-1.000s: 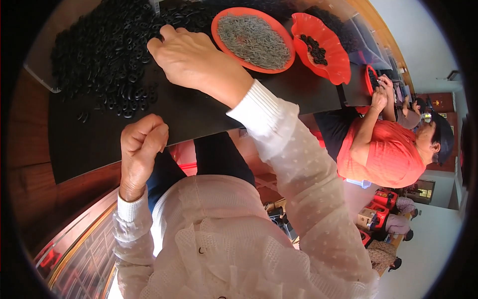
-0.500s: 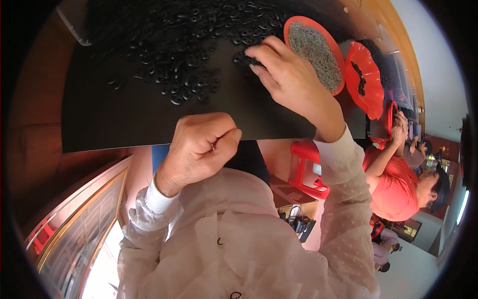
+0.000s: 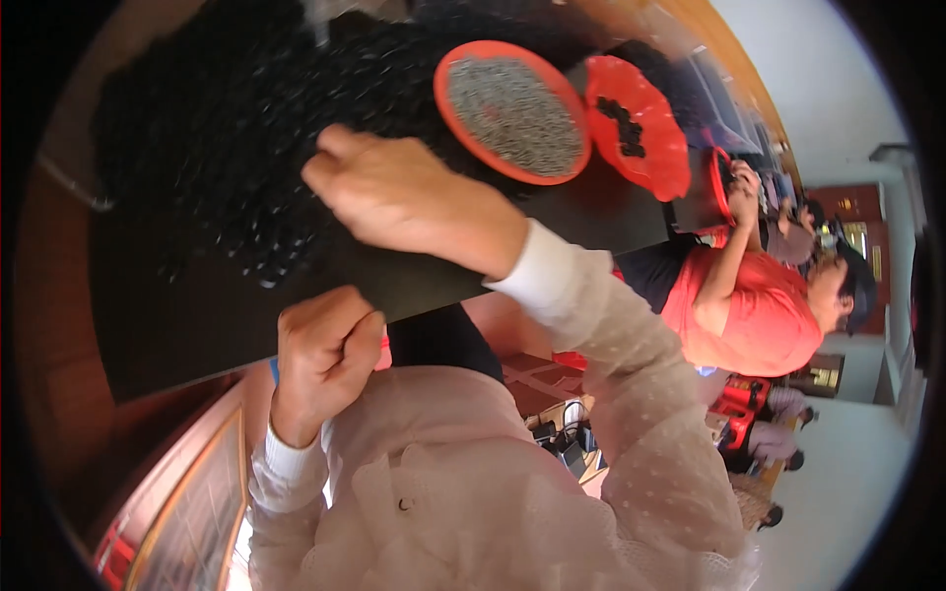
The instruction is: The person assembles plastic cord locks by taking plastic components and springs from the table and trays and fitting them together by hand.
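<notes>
Under the right hand lies the near edge of a wide heap of small black pieces, and the grip there is curled down into them, fingertips buried, so I cannot tell whether it is pinching any or just raking. Just below it, off the edge of the dark tabletop, the left hand is balled into a closed fist; whatever it holds, if anything, is hidden inside. Beyond the right hand's knuckles, touching the heap's far side, sits a round orange tray of fine grey bits, and next to that a second orange tray holding a few black pieces. Further out still, a co-worker in a red shirt bends over their own work. The risk, as I judge it: loose pieces lie close to the tabletop's near edge, and a sweeping pull from the grip could roll some off into the lap. A wide swing of the wrist could also knock the grey-filled tray and mix its contents into the heap.
</notes>
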Action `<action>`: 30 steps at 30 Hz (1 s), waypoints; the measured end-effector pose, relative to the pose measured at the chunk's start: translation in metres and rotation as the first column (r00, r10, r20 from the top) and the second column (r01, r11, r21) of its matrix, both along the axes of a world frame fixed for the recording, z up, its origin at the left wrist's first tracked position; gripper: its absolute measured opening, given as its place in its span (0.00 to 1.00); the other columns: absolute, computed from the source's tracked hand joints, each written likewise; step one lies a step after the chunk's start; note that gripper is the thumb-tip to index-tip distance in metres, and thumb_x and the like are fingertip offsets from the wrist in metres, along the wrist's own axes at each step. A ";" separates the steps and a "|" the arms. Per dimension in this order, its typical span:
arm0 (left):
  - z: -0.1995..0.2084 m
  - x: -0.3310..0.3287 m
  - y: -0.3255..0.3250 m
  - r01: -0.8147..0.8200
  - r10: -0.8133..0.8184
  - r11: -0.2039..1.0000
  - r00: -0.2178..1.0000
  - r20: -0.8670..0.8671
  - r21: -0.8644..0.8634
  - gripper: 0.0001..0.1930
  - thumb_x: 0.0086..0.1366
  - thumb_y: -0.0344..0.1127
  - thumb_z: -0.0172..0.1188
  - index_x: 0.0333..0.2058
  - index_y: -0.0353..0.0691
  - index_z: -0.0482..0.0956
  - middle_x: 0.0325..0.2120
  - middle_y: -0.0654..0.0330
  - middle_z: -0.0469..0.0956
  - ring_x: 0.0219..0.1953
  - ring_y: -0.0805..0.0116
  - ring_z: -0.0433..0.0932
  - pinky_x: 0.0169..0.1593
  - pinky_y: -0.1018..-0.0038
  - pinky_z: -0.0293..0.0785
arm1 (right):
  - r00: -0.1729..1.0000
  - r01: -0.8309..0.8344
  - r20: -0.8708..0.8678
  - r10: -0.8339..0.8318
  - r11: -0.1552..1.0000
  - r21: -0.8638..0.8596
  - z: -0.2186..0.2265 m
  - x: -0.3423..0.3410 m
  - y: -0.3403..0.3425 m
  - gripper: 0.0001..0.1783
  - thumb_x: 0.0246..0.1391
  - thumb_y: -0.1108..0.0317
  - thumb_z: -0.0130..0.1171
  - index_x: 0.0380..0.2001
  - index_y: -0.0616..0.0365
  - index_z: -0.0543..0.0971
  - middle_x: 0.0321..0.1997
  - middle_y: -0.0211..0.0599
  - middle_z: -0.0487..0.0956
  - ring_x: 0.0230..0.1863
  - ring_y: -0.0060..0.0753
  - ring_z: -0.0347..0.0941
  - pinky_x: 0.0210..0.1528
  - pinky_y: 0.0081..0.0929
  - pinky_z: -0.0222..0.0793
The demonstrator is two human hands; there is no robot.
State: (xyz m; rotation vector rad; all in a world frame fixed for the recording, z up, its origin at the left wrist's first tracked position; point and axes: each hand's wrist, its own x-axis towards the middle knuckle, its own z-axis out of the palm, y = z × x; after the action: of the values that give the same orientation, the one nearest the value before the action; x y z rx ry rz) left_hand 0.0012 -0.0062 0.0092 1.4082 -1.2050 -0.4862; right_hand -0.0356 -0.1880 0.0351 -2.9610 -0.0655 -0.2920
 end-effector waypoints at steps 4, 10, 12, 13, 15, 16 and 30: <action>0.003 -0.004 0.000 -0.005 0.004 0.999 1.000 0.026 0.039 0.08 0.51 0.19 0.55 0.17 0.33 0.67 0.13 0.56 0.62 0.14 0.62 0.64 0.19 0.70 0.57 | 0.997 -0.006 0.081 0.013 0.996 -0.087 0.003 -0.002 -0.001 0.07 0.40 0.73 0.56 0.25 0.66 0.74 0.32 0.45 0.73 0.33 0.44 0.75 0.26 0.37 0.74; 0.005 -0.007 0.001 -0.012 0.012 0.997 1.000 -0.002 0.078 0.07 0.52 0.19 0.53 0.18 0.32 0.66 0.13 0.57 0.62 0.14 0.67 0.61 0.20 0.73 0.55 | 0.987 -0.025 0.154 0.055 0.982 -0.186 0.005 -0.001 -0.001 0.09 0.40 0.70 0.56 0.21 0.67 0.77 0.27 0.47 0.75 0.29 0.41 0.76 0.23 0.33 0.72; 0.003 -0.007 0.001 -0.015 0.021 0.995 0.998 -0.058 0.094 0.07 0.53 0.19 0.52 0.18 0.31 0.66 0.13 0.60 0.61 0.15 0.72 0.59 0.20 0.74 0.53 | 0.986 -0.017 0.160 0.052 0.977 -0.211 0.006 -0.001 -0.003 0.10 0.39 0.69 0.56 0.22 0.68 0.78 0.25 0.47 0.76 0.28 0.40 0.77 0.22 0.32 0.71; 0.003 -0.006 0.001 -0.014 0.020 0.995 0.998 -0.056 0.094 0.07 0.53 0.19 0.52 0.18 0.31 0.66 0.13 0.60 0.61 0.15 0.72 0.59 0.20 0.74 0.53 | 0.985 -0.015 0.162 0.050 0.978 -0.210 0.005 0.000 -0.003 0.10 0.39 0.69 0.56 0.22 0.68 0.78 0.25 0.47 0.76 0.28 0.40 0.77 0.22 0.32 0.71; 0.003 -0.006 0.001 -0.037 0.047 0.992 0.995 -0.083 0.124 0.08 0.53 0.19 0.52 0.18 0.31 0.65 0.13 0.60 0.60 0.15 0.73 0.59 0.20 0.74 0.53 | 0.986 -0.012 0.164 0.043 0.983 -0.186 0.003 0.001 -0.005 0.09 0.41 0.70 0.56 0.23 0.67 0.78 0.27 0.48 0.77 0.29 0.41 0.77 0.23 0.33 0.72; 0.004 -0.006 0.001 -0.042 0.053 0.991 0.995 -0.080 0.130 0.08 0.53 0.19 0.52 0.18 0.31 0.65 0.13 0.60 0.60 0.15 0.73 0.59 0.20 0.74 0.53 | 0.985 -0.016 0.167 0.047 0.983 -0.181 0.001 0.001 -0.006 0.09 0.41 0.70 0.56 0.23 0.67 0.78 0.27 0.48 0.77 0.29 0.41 0.77 0.23 0.33 0.72; 0.009 0.001 0.002 -0.012 0.030 0.992 0.989 -0.141 0.124 0.11 0.57 0.23 0.56 0.18 0.32 0.64 0.12 0.59 0.63 0.14 0.70 0.64 0.20 0.72 0.59 | 0.996 0.074 0.019 -0.088 0.920 0.386 0.014 -0.015 -0.028 0.09 0.59 0.66 0.52 0.33 0.62 0.75 0.26 0.39 0.75 0.26 0.39 0.71 0.28 0.32 0.65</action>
State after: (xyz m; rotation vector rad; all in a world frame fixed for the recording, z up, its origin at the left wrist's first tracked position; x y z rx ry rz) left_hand 0.0024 -0.0042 0.0184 1.4624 -1.0585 -0.6448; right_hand -0.0509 -0.2160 0.0494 -2.5698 0.1004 -0.3271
